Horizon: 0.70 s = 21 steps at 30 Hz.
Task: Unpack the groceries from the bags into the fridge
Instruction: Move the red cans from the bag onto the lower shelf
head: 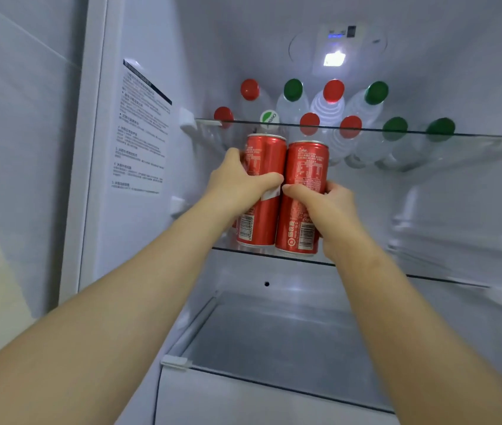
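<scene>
We grip one upright cola can per hand: left hand (243, 182) clamped round the left can (266, 154), right hand (332, 207) round the right can (308, 164). The cans touch, bases at the front edge of the middle glass shelf (412, 276).

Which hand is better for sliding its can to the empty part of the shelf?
Probably the right. The right hand grips the right Coke can, next to the bare stretch of the glass shelf; the left hand and left Coke can sit farther away.
</scene>
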Each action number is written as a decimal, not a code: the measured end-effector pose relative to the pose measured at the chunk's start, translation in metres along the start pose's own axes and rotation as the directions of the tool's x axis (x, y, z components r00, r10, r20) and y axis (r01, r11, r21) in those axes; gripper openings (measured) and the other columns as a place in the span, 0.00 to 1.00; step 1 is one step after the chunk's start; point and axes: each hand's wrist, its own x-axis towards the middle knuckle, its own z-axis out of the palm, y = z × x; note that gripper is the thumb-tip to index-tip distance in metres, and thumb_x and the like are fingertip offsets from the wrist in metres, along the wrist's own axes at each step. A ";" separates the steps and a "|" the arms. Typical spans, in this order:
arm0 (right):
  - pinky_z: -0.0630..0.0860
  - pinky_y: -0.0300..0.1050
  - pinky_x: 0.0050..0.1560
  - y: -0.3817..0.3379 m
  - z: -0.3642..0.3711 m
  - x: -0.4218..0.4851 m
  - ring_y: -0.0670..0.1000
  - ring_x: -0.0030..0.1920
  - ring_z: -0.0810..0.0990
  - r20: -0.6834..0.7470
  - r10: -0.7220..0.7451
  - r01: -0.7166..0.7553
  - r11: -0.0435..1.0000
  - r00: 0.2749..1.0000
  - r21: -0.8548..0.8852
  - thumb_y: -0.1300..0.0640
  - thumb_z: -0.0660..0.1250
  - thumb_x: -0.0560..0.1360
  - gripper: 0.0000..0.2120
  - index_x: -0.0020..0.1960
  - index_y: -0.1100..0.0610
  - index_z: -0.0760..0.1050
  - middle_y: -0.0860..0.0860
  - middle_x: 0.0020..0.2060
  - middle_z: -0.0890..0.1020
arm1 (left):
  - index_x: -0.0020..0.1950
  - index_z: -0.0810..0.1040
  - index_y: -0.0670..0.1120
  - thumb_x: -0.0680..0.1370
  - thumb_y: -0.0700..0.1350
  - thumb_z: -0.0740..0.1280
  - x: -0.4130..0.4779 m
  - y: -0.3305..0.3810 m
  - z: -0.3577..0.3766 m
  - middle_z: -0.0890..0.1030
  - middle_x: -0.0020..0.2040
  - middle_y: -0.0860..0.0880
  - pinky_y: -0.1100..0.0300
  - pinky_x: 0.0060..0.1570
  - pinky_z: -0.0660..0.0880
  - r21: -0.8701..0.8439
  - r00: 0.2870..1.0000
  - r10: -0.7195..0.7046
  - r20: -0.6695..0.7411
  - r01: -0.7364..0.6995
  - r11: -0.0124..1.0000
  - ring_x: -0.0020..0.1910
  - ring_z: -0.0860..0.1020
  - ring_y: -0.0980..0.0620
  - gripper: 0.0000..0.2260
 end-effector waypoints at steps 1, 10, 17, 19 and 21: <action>0.76 0.43 0.38 0.003 0.000 0.004 0.50 0.42 0.82 -0.008 0.011 -0.011 1.000 1.000 -0.014 0.56 0.74 0.68 0.12 0.47 0.51 0.74 0.50 0.43 0.82 | 0.55 0.67 0.53 0.68 0.52 0.73 0.003 -0.003 0.003 0.77 0.48 0.52 0.47 0.52 0.78 0.005 1.000 0.001 0.012 -0.001 1.000 0.47 0.79 0.49 0.21; 0.77 0.48 0.46 0.020 -0.004 0.027 0.51 0.45 0.80 -0.047 0.065 -0.071 0.990 0.997 -0.122 0.55 0.75 0.68 0.16 0.51 0.51 0.71 0.50 0.45 0.80 | 0.61 0.66 0.48 0.70 0.53 0.72 0.022 -0.022 0.021 0.75 0.51 0.51 0.53 0.50 0.75 0.082 0.998 0.003 0.065 -0.008 0.997 0.49 0.76 0.50 0.24; 0.71 0.42 0.40 0.011 -0.014 0.023 0.45 0.41 0.76 0.063 0.147 -0.129 0.965 0.987 -0.228 0.53 0.72 0.71 0.19 0.56 0.51 0.67 0.45 0.43 0.76 | 0.66 0.67 0.48 0.70 0.51 0.74 0.028 -0.021 0.014 0.77 0.58 0.47 0.46 0.56 0.75 0.012 0.937 -0.159 0.311 0.163 0.987 0.54 0.78 0.47 0.28; 0.71 0.49 0.50 0.008 -0.019 0.025 0.48 0.47 0.75 0.086 0.171 -0.137 0.941 0.982 -0.310 0.53 0.72 0.71 0.22 0.59 0.51 0.65 0.46 0.47 0.75 | 0.66 0.68 0.48 0.70 0.49 0.74 0.028 -0.021 0.007 0.78 0.58 0.47 0.43 0.58 0.74 0.022 0.903 -0.195 0.383 0.202 0.979 0.55 0.78 0.47 0.27; 0.69 0.54 0.56 0.007 -0.022 0.028 0.50 0.52 0.73 0.081 0.179 -0.140 0.926 0.981 -0.350 0.55 0.72 0.70 0.26 0.64 0.52 0.65 0.47 0.50 0.73 | 0.65 0.69 0.46 0.70 0.45 0.74 0.029 -0.023 0.006 0.78 0.56 0.47 0.43 0.58 0.74 0.025 0.909 -0.185 0.374 0.189 0.982 0.56 0.78 0.46 0.27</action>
